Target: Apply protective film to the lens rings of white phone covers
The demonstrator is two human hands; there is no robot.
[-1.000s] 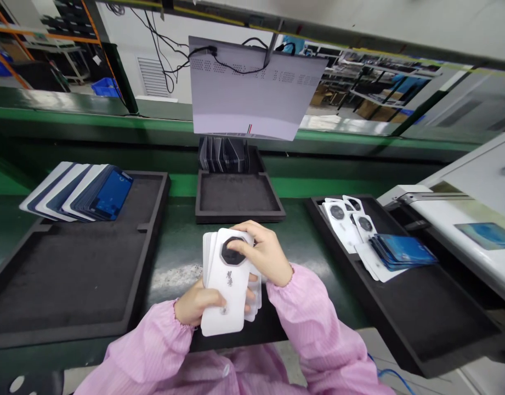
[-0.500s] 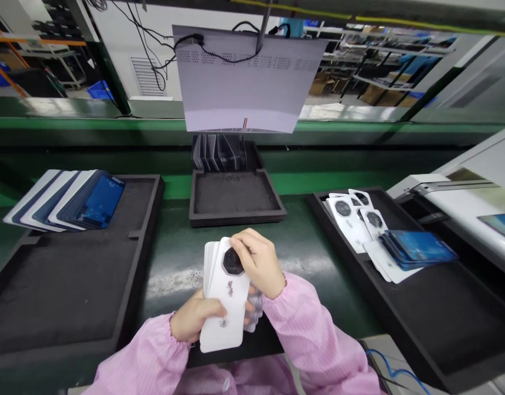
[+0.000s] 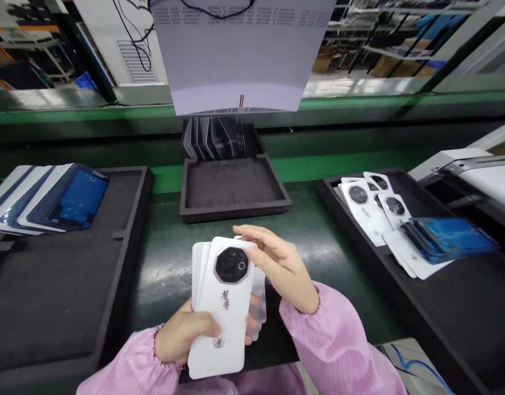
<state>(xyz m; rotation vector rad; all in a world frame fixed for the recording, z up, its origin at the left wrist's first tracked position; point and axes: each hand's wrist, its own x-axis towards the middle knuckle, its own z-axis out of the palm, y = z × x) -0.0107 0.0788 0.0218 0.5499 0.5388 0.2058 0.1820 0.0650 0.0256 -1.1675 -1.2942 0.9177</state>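
Note:
My left hand (image 3: 190, 332) grips a fanned stack of white phone back covers, its thumb on the front and fingertips showing past the right side. The front cover (image 3: 231, 345) has a black octagonal camera window (image 3: 231, 265) near the top, dark lettering and a small round emblem below. My right hand (image 3: 277, 260) is at the upper right corner of the stack, thumb on the front cover's corner and fingers stretched behind the top edge. More covers (image 3: 258, 299) jut out at the right, behind the front one; their number is hidden.
The left black tray (image 3: 132, 206) carries leaning white and blue sheets (image 3: 77, 197). Dark panels (image 3: 213, 137) stand in the back tray (image 3: 236, 211). Similar white covers (image 3: 365, 211) and blue-filmed pieces (image 3: 449, 238) lie on the right tray (image 3: 453, 307). A grey-white panel (image 3: 244, 60) hangs overhead.
The view has tilted down and come closer. My right fingers have uncovered the camera window's right side and extended behind the top edge. My left hand still grips the stack.

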